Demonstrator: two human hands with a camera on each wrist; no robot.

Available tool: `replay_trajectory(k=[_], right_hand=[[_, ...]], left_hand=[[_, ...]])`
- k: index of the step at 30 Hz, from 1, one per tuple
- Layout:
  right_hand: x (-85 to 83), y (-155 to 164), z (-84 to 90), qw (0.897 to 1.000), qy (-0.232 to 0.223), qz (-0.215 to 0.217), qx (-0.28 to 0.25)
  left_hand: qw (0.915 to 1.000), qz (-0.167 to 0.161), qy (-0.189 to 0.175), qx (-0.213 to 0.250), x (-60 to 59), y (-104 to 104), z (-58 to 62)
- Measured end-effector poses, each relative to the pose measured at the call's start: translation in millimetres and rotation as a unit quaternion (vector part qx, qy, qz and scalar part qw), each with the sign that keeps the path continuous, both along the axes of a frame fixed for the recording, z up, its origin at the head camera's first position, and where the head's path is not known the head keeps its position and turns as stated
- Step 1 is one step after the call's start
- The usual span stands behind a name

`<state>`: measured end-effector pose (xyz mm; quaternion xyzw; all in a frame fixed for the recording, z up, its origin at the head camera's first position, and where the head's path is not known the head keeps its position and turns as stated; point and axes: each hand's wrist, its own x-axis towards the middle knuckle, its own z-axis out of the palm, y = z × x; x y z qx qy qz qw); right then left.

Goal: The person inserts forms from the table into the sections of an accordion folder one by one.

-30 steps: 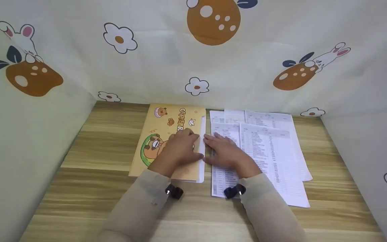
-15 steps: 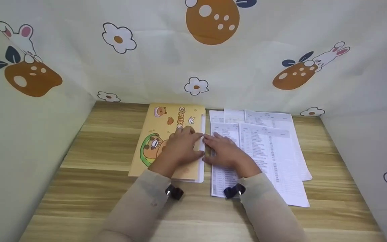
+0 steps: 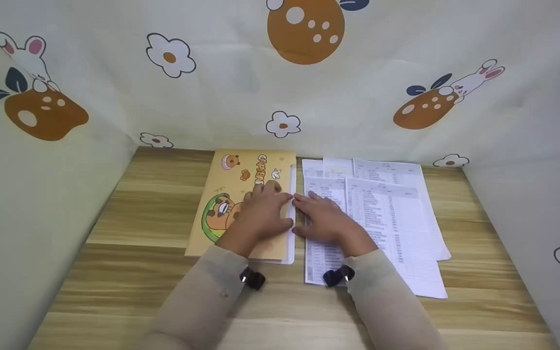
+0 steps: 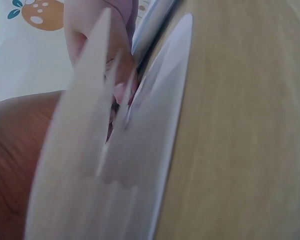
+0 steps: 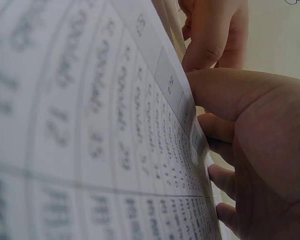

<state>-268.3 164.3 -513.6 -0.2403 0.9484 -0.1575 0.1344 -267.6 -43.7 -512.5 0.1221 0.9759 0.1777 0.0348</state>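
Observation:
A tan booklet or folder [image 3: 229, 170] with capybara cartoons lies on the table, its white inner leaves [image 3: 291, 248] showing along the right side. My left hand [image 3: 263, 211] rests on its cover, thumb and index tip at that edge. In the left wrist view, the white leaves [image 4: 140, 200] stand fanned apart, hiding part of the hand. My right hand [image 3: 326, 218] lies on the printed sheets [image 3: 382, 218], its thumb and index tip reaching the gap beside the booklet, close to the left hand's tips. Up close, a sheet with rows of text [image 5: 100, 110] covers some right fingertips.
Several printed sheets [image 3: 387, 170] overlap at the right, some reaching back to the patterned curtain [image 3: 231, 97]. The curtain encloses the back and both sides of the wooden table [image 3: 129, 291]. A dark wrist device [image 3: 253, 278] shows at each sleeve.

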Motion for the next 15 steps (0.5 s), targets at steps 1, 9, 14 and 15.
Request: replay_trajectory(k=[1,9,14,15], right_hand=[[0.1,0.0,0.4,1.000,0.000,0.001,-0.003],[0.4,-0.6,2.0,1.000,-0.004,-0.004,-0.004],[-0.1,0.4,-0.1,1.000,0.003,0.000,-0.003],[-0.3,0.2,-0.8,1.000,0.002,-0.002,-0.002]], left_hand=[[1.0000,0.003,0.000,0.002,0.1,0.4,0.2],[0.9995,0.007,0.007,0.031,0.0,-0.8,9.8],[0.9967,-0.006,0.021,0.078,-1.0,-6.0,19.1],[0.9958,-0.005,0.022,0.089,-1.1,-7.2,20.8]])
